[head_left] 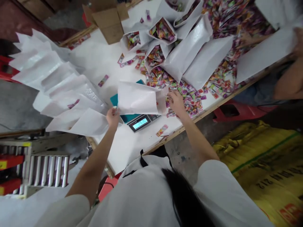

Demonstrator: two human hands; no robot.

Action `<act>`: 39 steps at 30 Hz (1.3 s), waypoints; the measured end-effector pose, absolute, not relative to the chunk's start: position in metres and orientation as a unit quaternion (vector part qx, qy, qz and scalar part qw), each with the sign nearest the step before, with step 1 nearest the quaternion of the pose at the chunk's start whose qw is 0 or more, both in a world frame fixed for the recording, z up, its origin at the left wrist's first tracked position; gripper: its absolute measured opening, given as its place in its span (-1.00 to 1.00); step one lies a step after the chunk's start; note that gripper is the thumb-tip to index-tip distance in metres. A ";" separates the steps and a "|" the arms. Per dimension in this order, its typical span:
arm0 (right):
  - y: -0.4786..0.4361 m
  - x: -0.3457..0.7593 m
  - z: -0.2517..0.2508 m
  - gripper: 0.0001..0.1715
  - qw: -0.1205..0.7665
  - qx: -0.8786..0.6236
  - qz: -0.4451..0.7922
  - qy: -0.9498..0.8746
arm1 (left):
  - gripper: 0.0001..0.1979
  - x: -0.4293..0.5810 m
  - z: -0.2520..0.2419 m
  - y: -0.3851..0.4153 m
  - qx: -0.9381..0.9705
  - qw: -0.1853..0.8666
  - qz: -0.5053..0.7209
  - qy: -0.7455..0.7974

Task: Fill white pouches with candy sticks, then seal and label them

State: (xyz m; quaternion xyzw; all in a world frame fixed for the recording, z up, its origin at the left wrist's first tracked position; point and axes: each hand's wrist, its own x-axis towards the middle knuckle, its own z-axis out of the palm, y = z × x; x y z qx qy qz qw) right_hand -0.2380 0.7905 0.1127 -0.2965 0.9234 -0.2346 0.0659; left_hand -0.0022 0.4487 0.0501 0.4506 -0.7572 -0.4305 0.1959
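A white bag [138, 99] lies on its side over the teal pan of a digital scale [141, 122]. My left hand [113, 116] grips the bag's closed end. My right hand [176, 101] is at the bag's open mouth, fingers curled over small colourful candy packets [189, 97] heaped on the white table [99, 60]. What those fingers hold I cannot make out. The scale's display is lit.
A fan of flat white bags [54, 85] lies at the left. Open bags filled with packets [162, 30] stand at the back beside a cardboard box [107, 19]. Another person's arm [287, 78] works at the right. Yellow sacks [265, 164] lie on the floor.
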 end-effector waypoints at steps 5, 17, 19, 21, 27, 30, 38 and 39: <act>0.811 -0.242 0.085 -0.42 0.098 -0.150 -0.211 0.961 | -0.57 0.007 0.056 0.453 0.455 0.238 -0.459 -0.725; 0.872 -0.203 0.003 -0.31 0.197 0.007 -0.113 0.974 | -0.69 0.053 0.071 0.466 0.485 0.210 -0.460 -0.714; 0.874 -0.208 0.003 -0.40 0.203 0.004 -0.125 0.971 | -0.70 0.058 0.070 0.468 0.488 0.204 -0.461 -0.713; 0.875 -0.213 0.009 -0.44 0.206 0.007 -0.128 0.970 | -0.71 0.063 0.068 0.470 0.493 0.198 -0.460 -0.711; 0.888 -0.218 0.048 -0.42 0.176 0.062 -0.087 0.979 | -0.69 0.087 0.059 0.469 0.514 0.180 -0.453 -0.706; 0.876 -0.219 0.077 -0.45 0.134 0.037 -0.081 0.987 | -0.70 0.104 0.054 0.469 0.533 0.167 -0.449 -0.697; 0.751 -0.212 0.133 -0.51 0.139 -0.401 -0.155 0.892 | -0.69 0.119 0.052 0.480 0.542 0.174 -0.469 -0.675; 0.743 -0.211 0.136 -0.53 0.137 -0.406 -0.135 0.893 | -0.69 0.121 0.052 0.480 0.542 0.176 -0.472 -0.673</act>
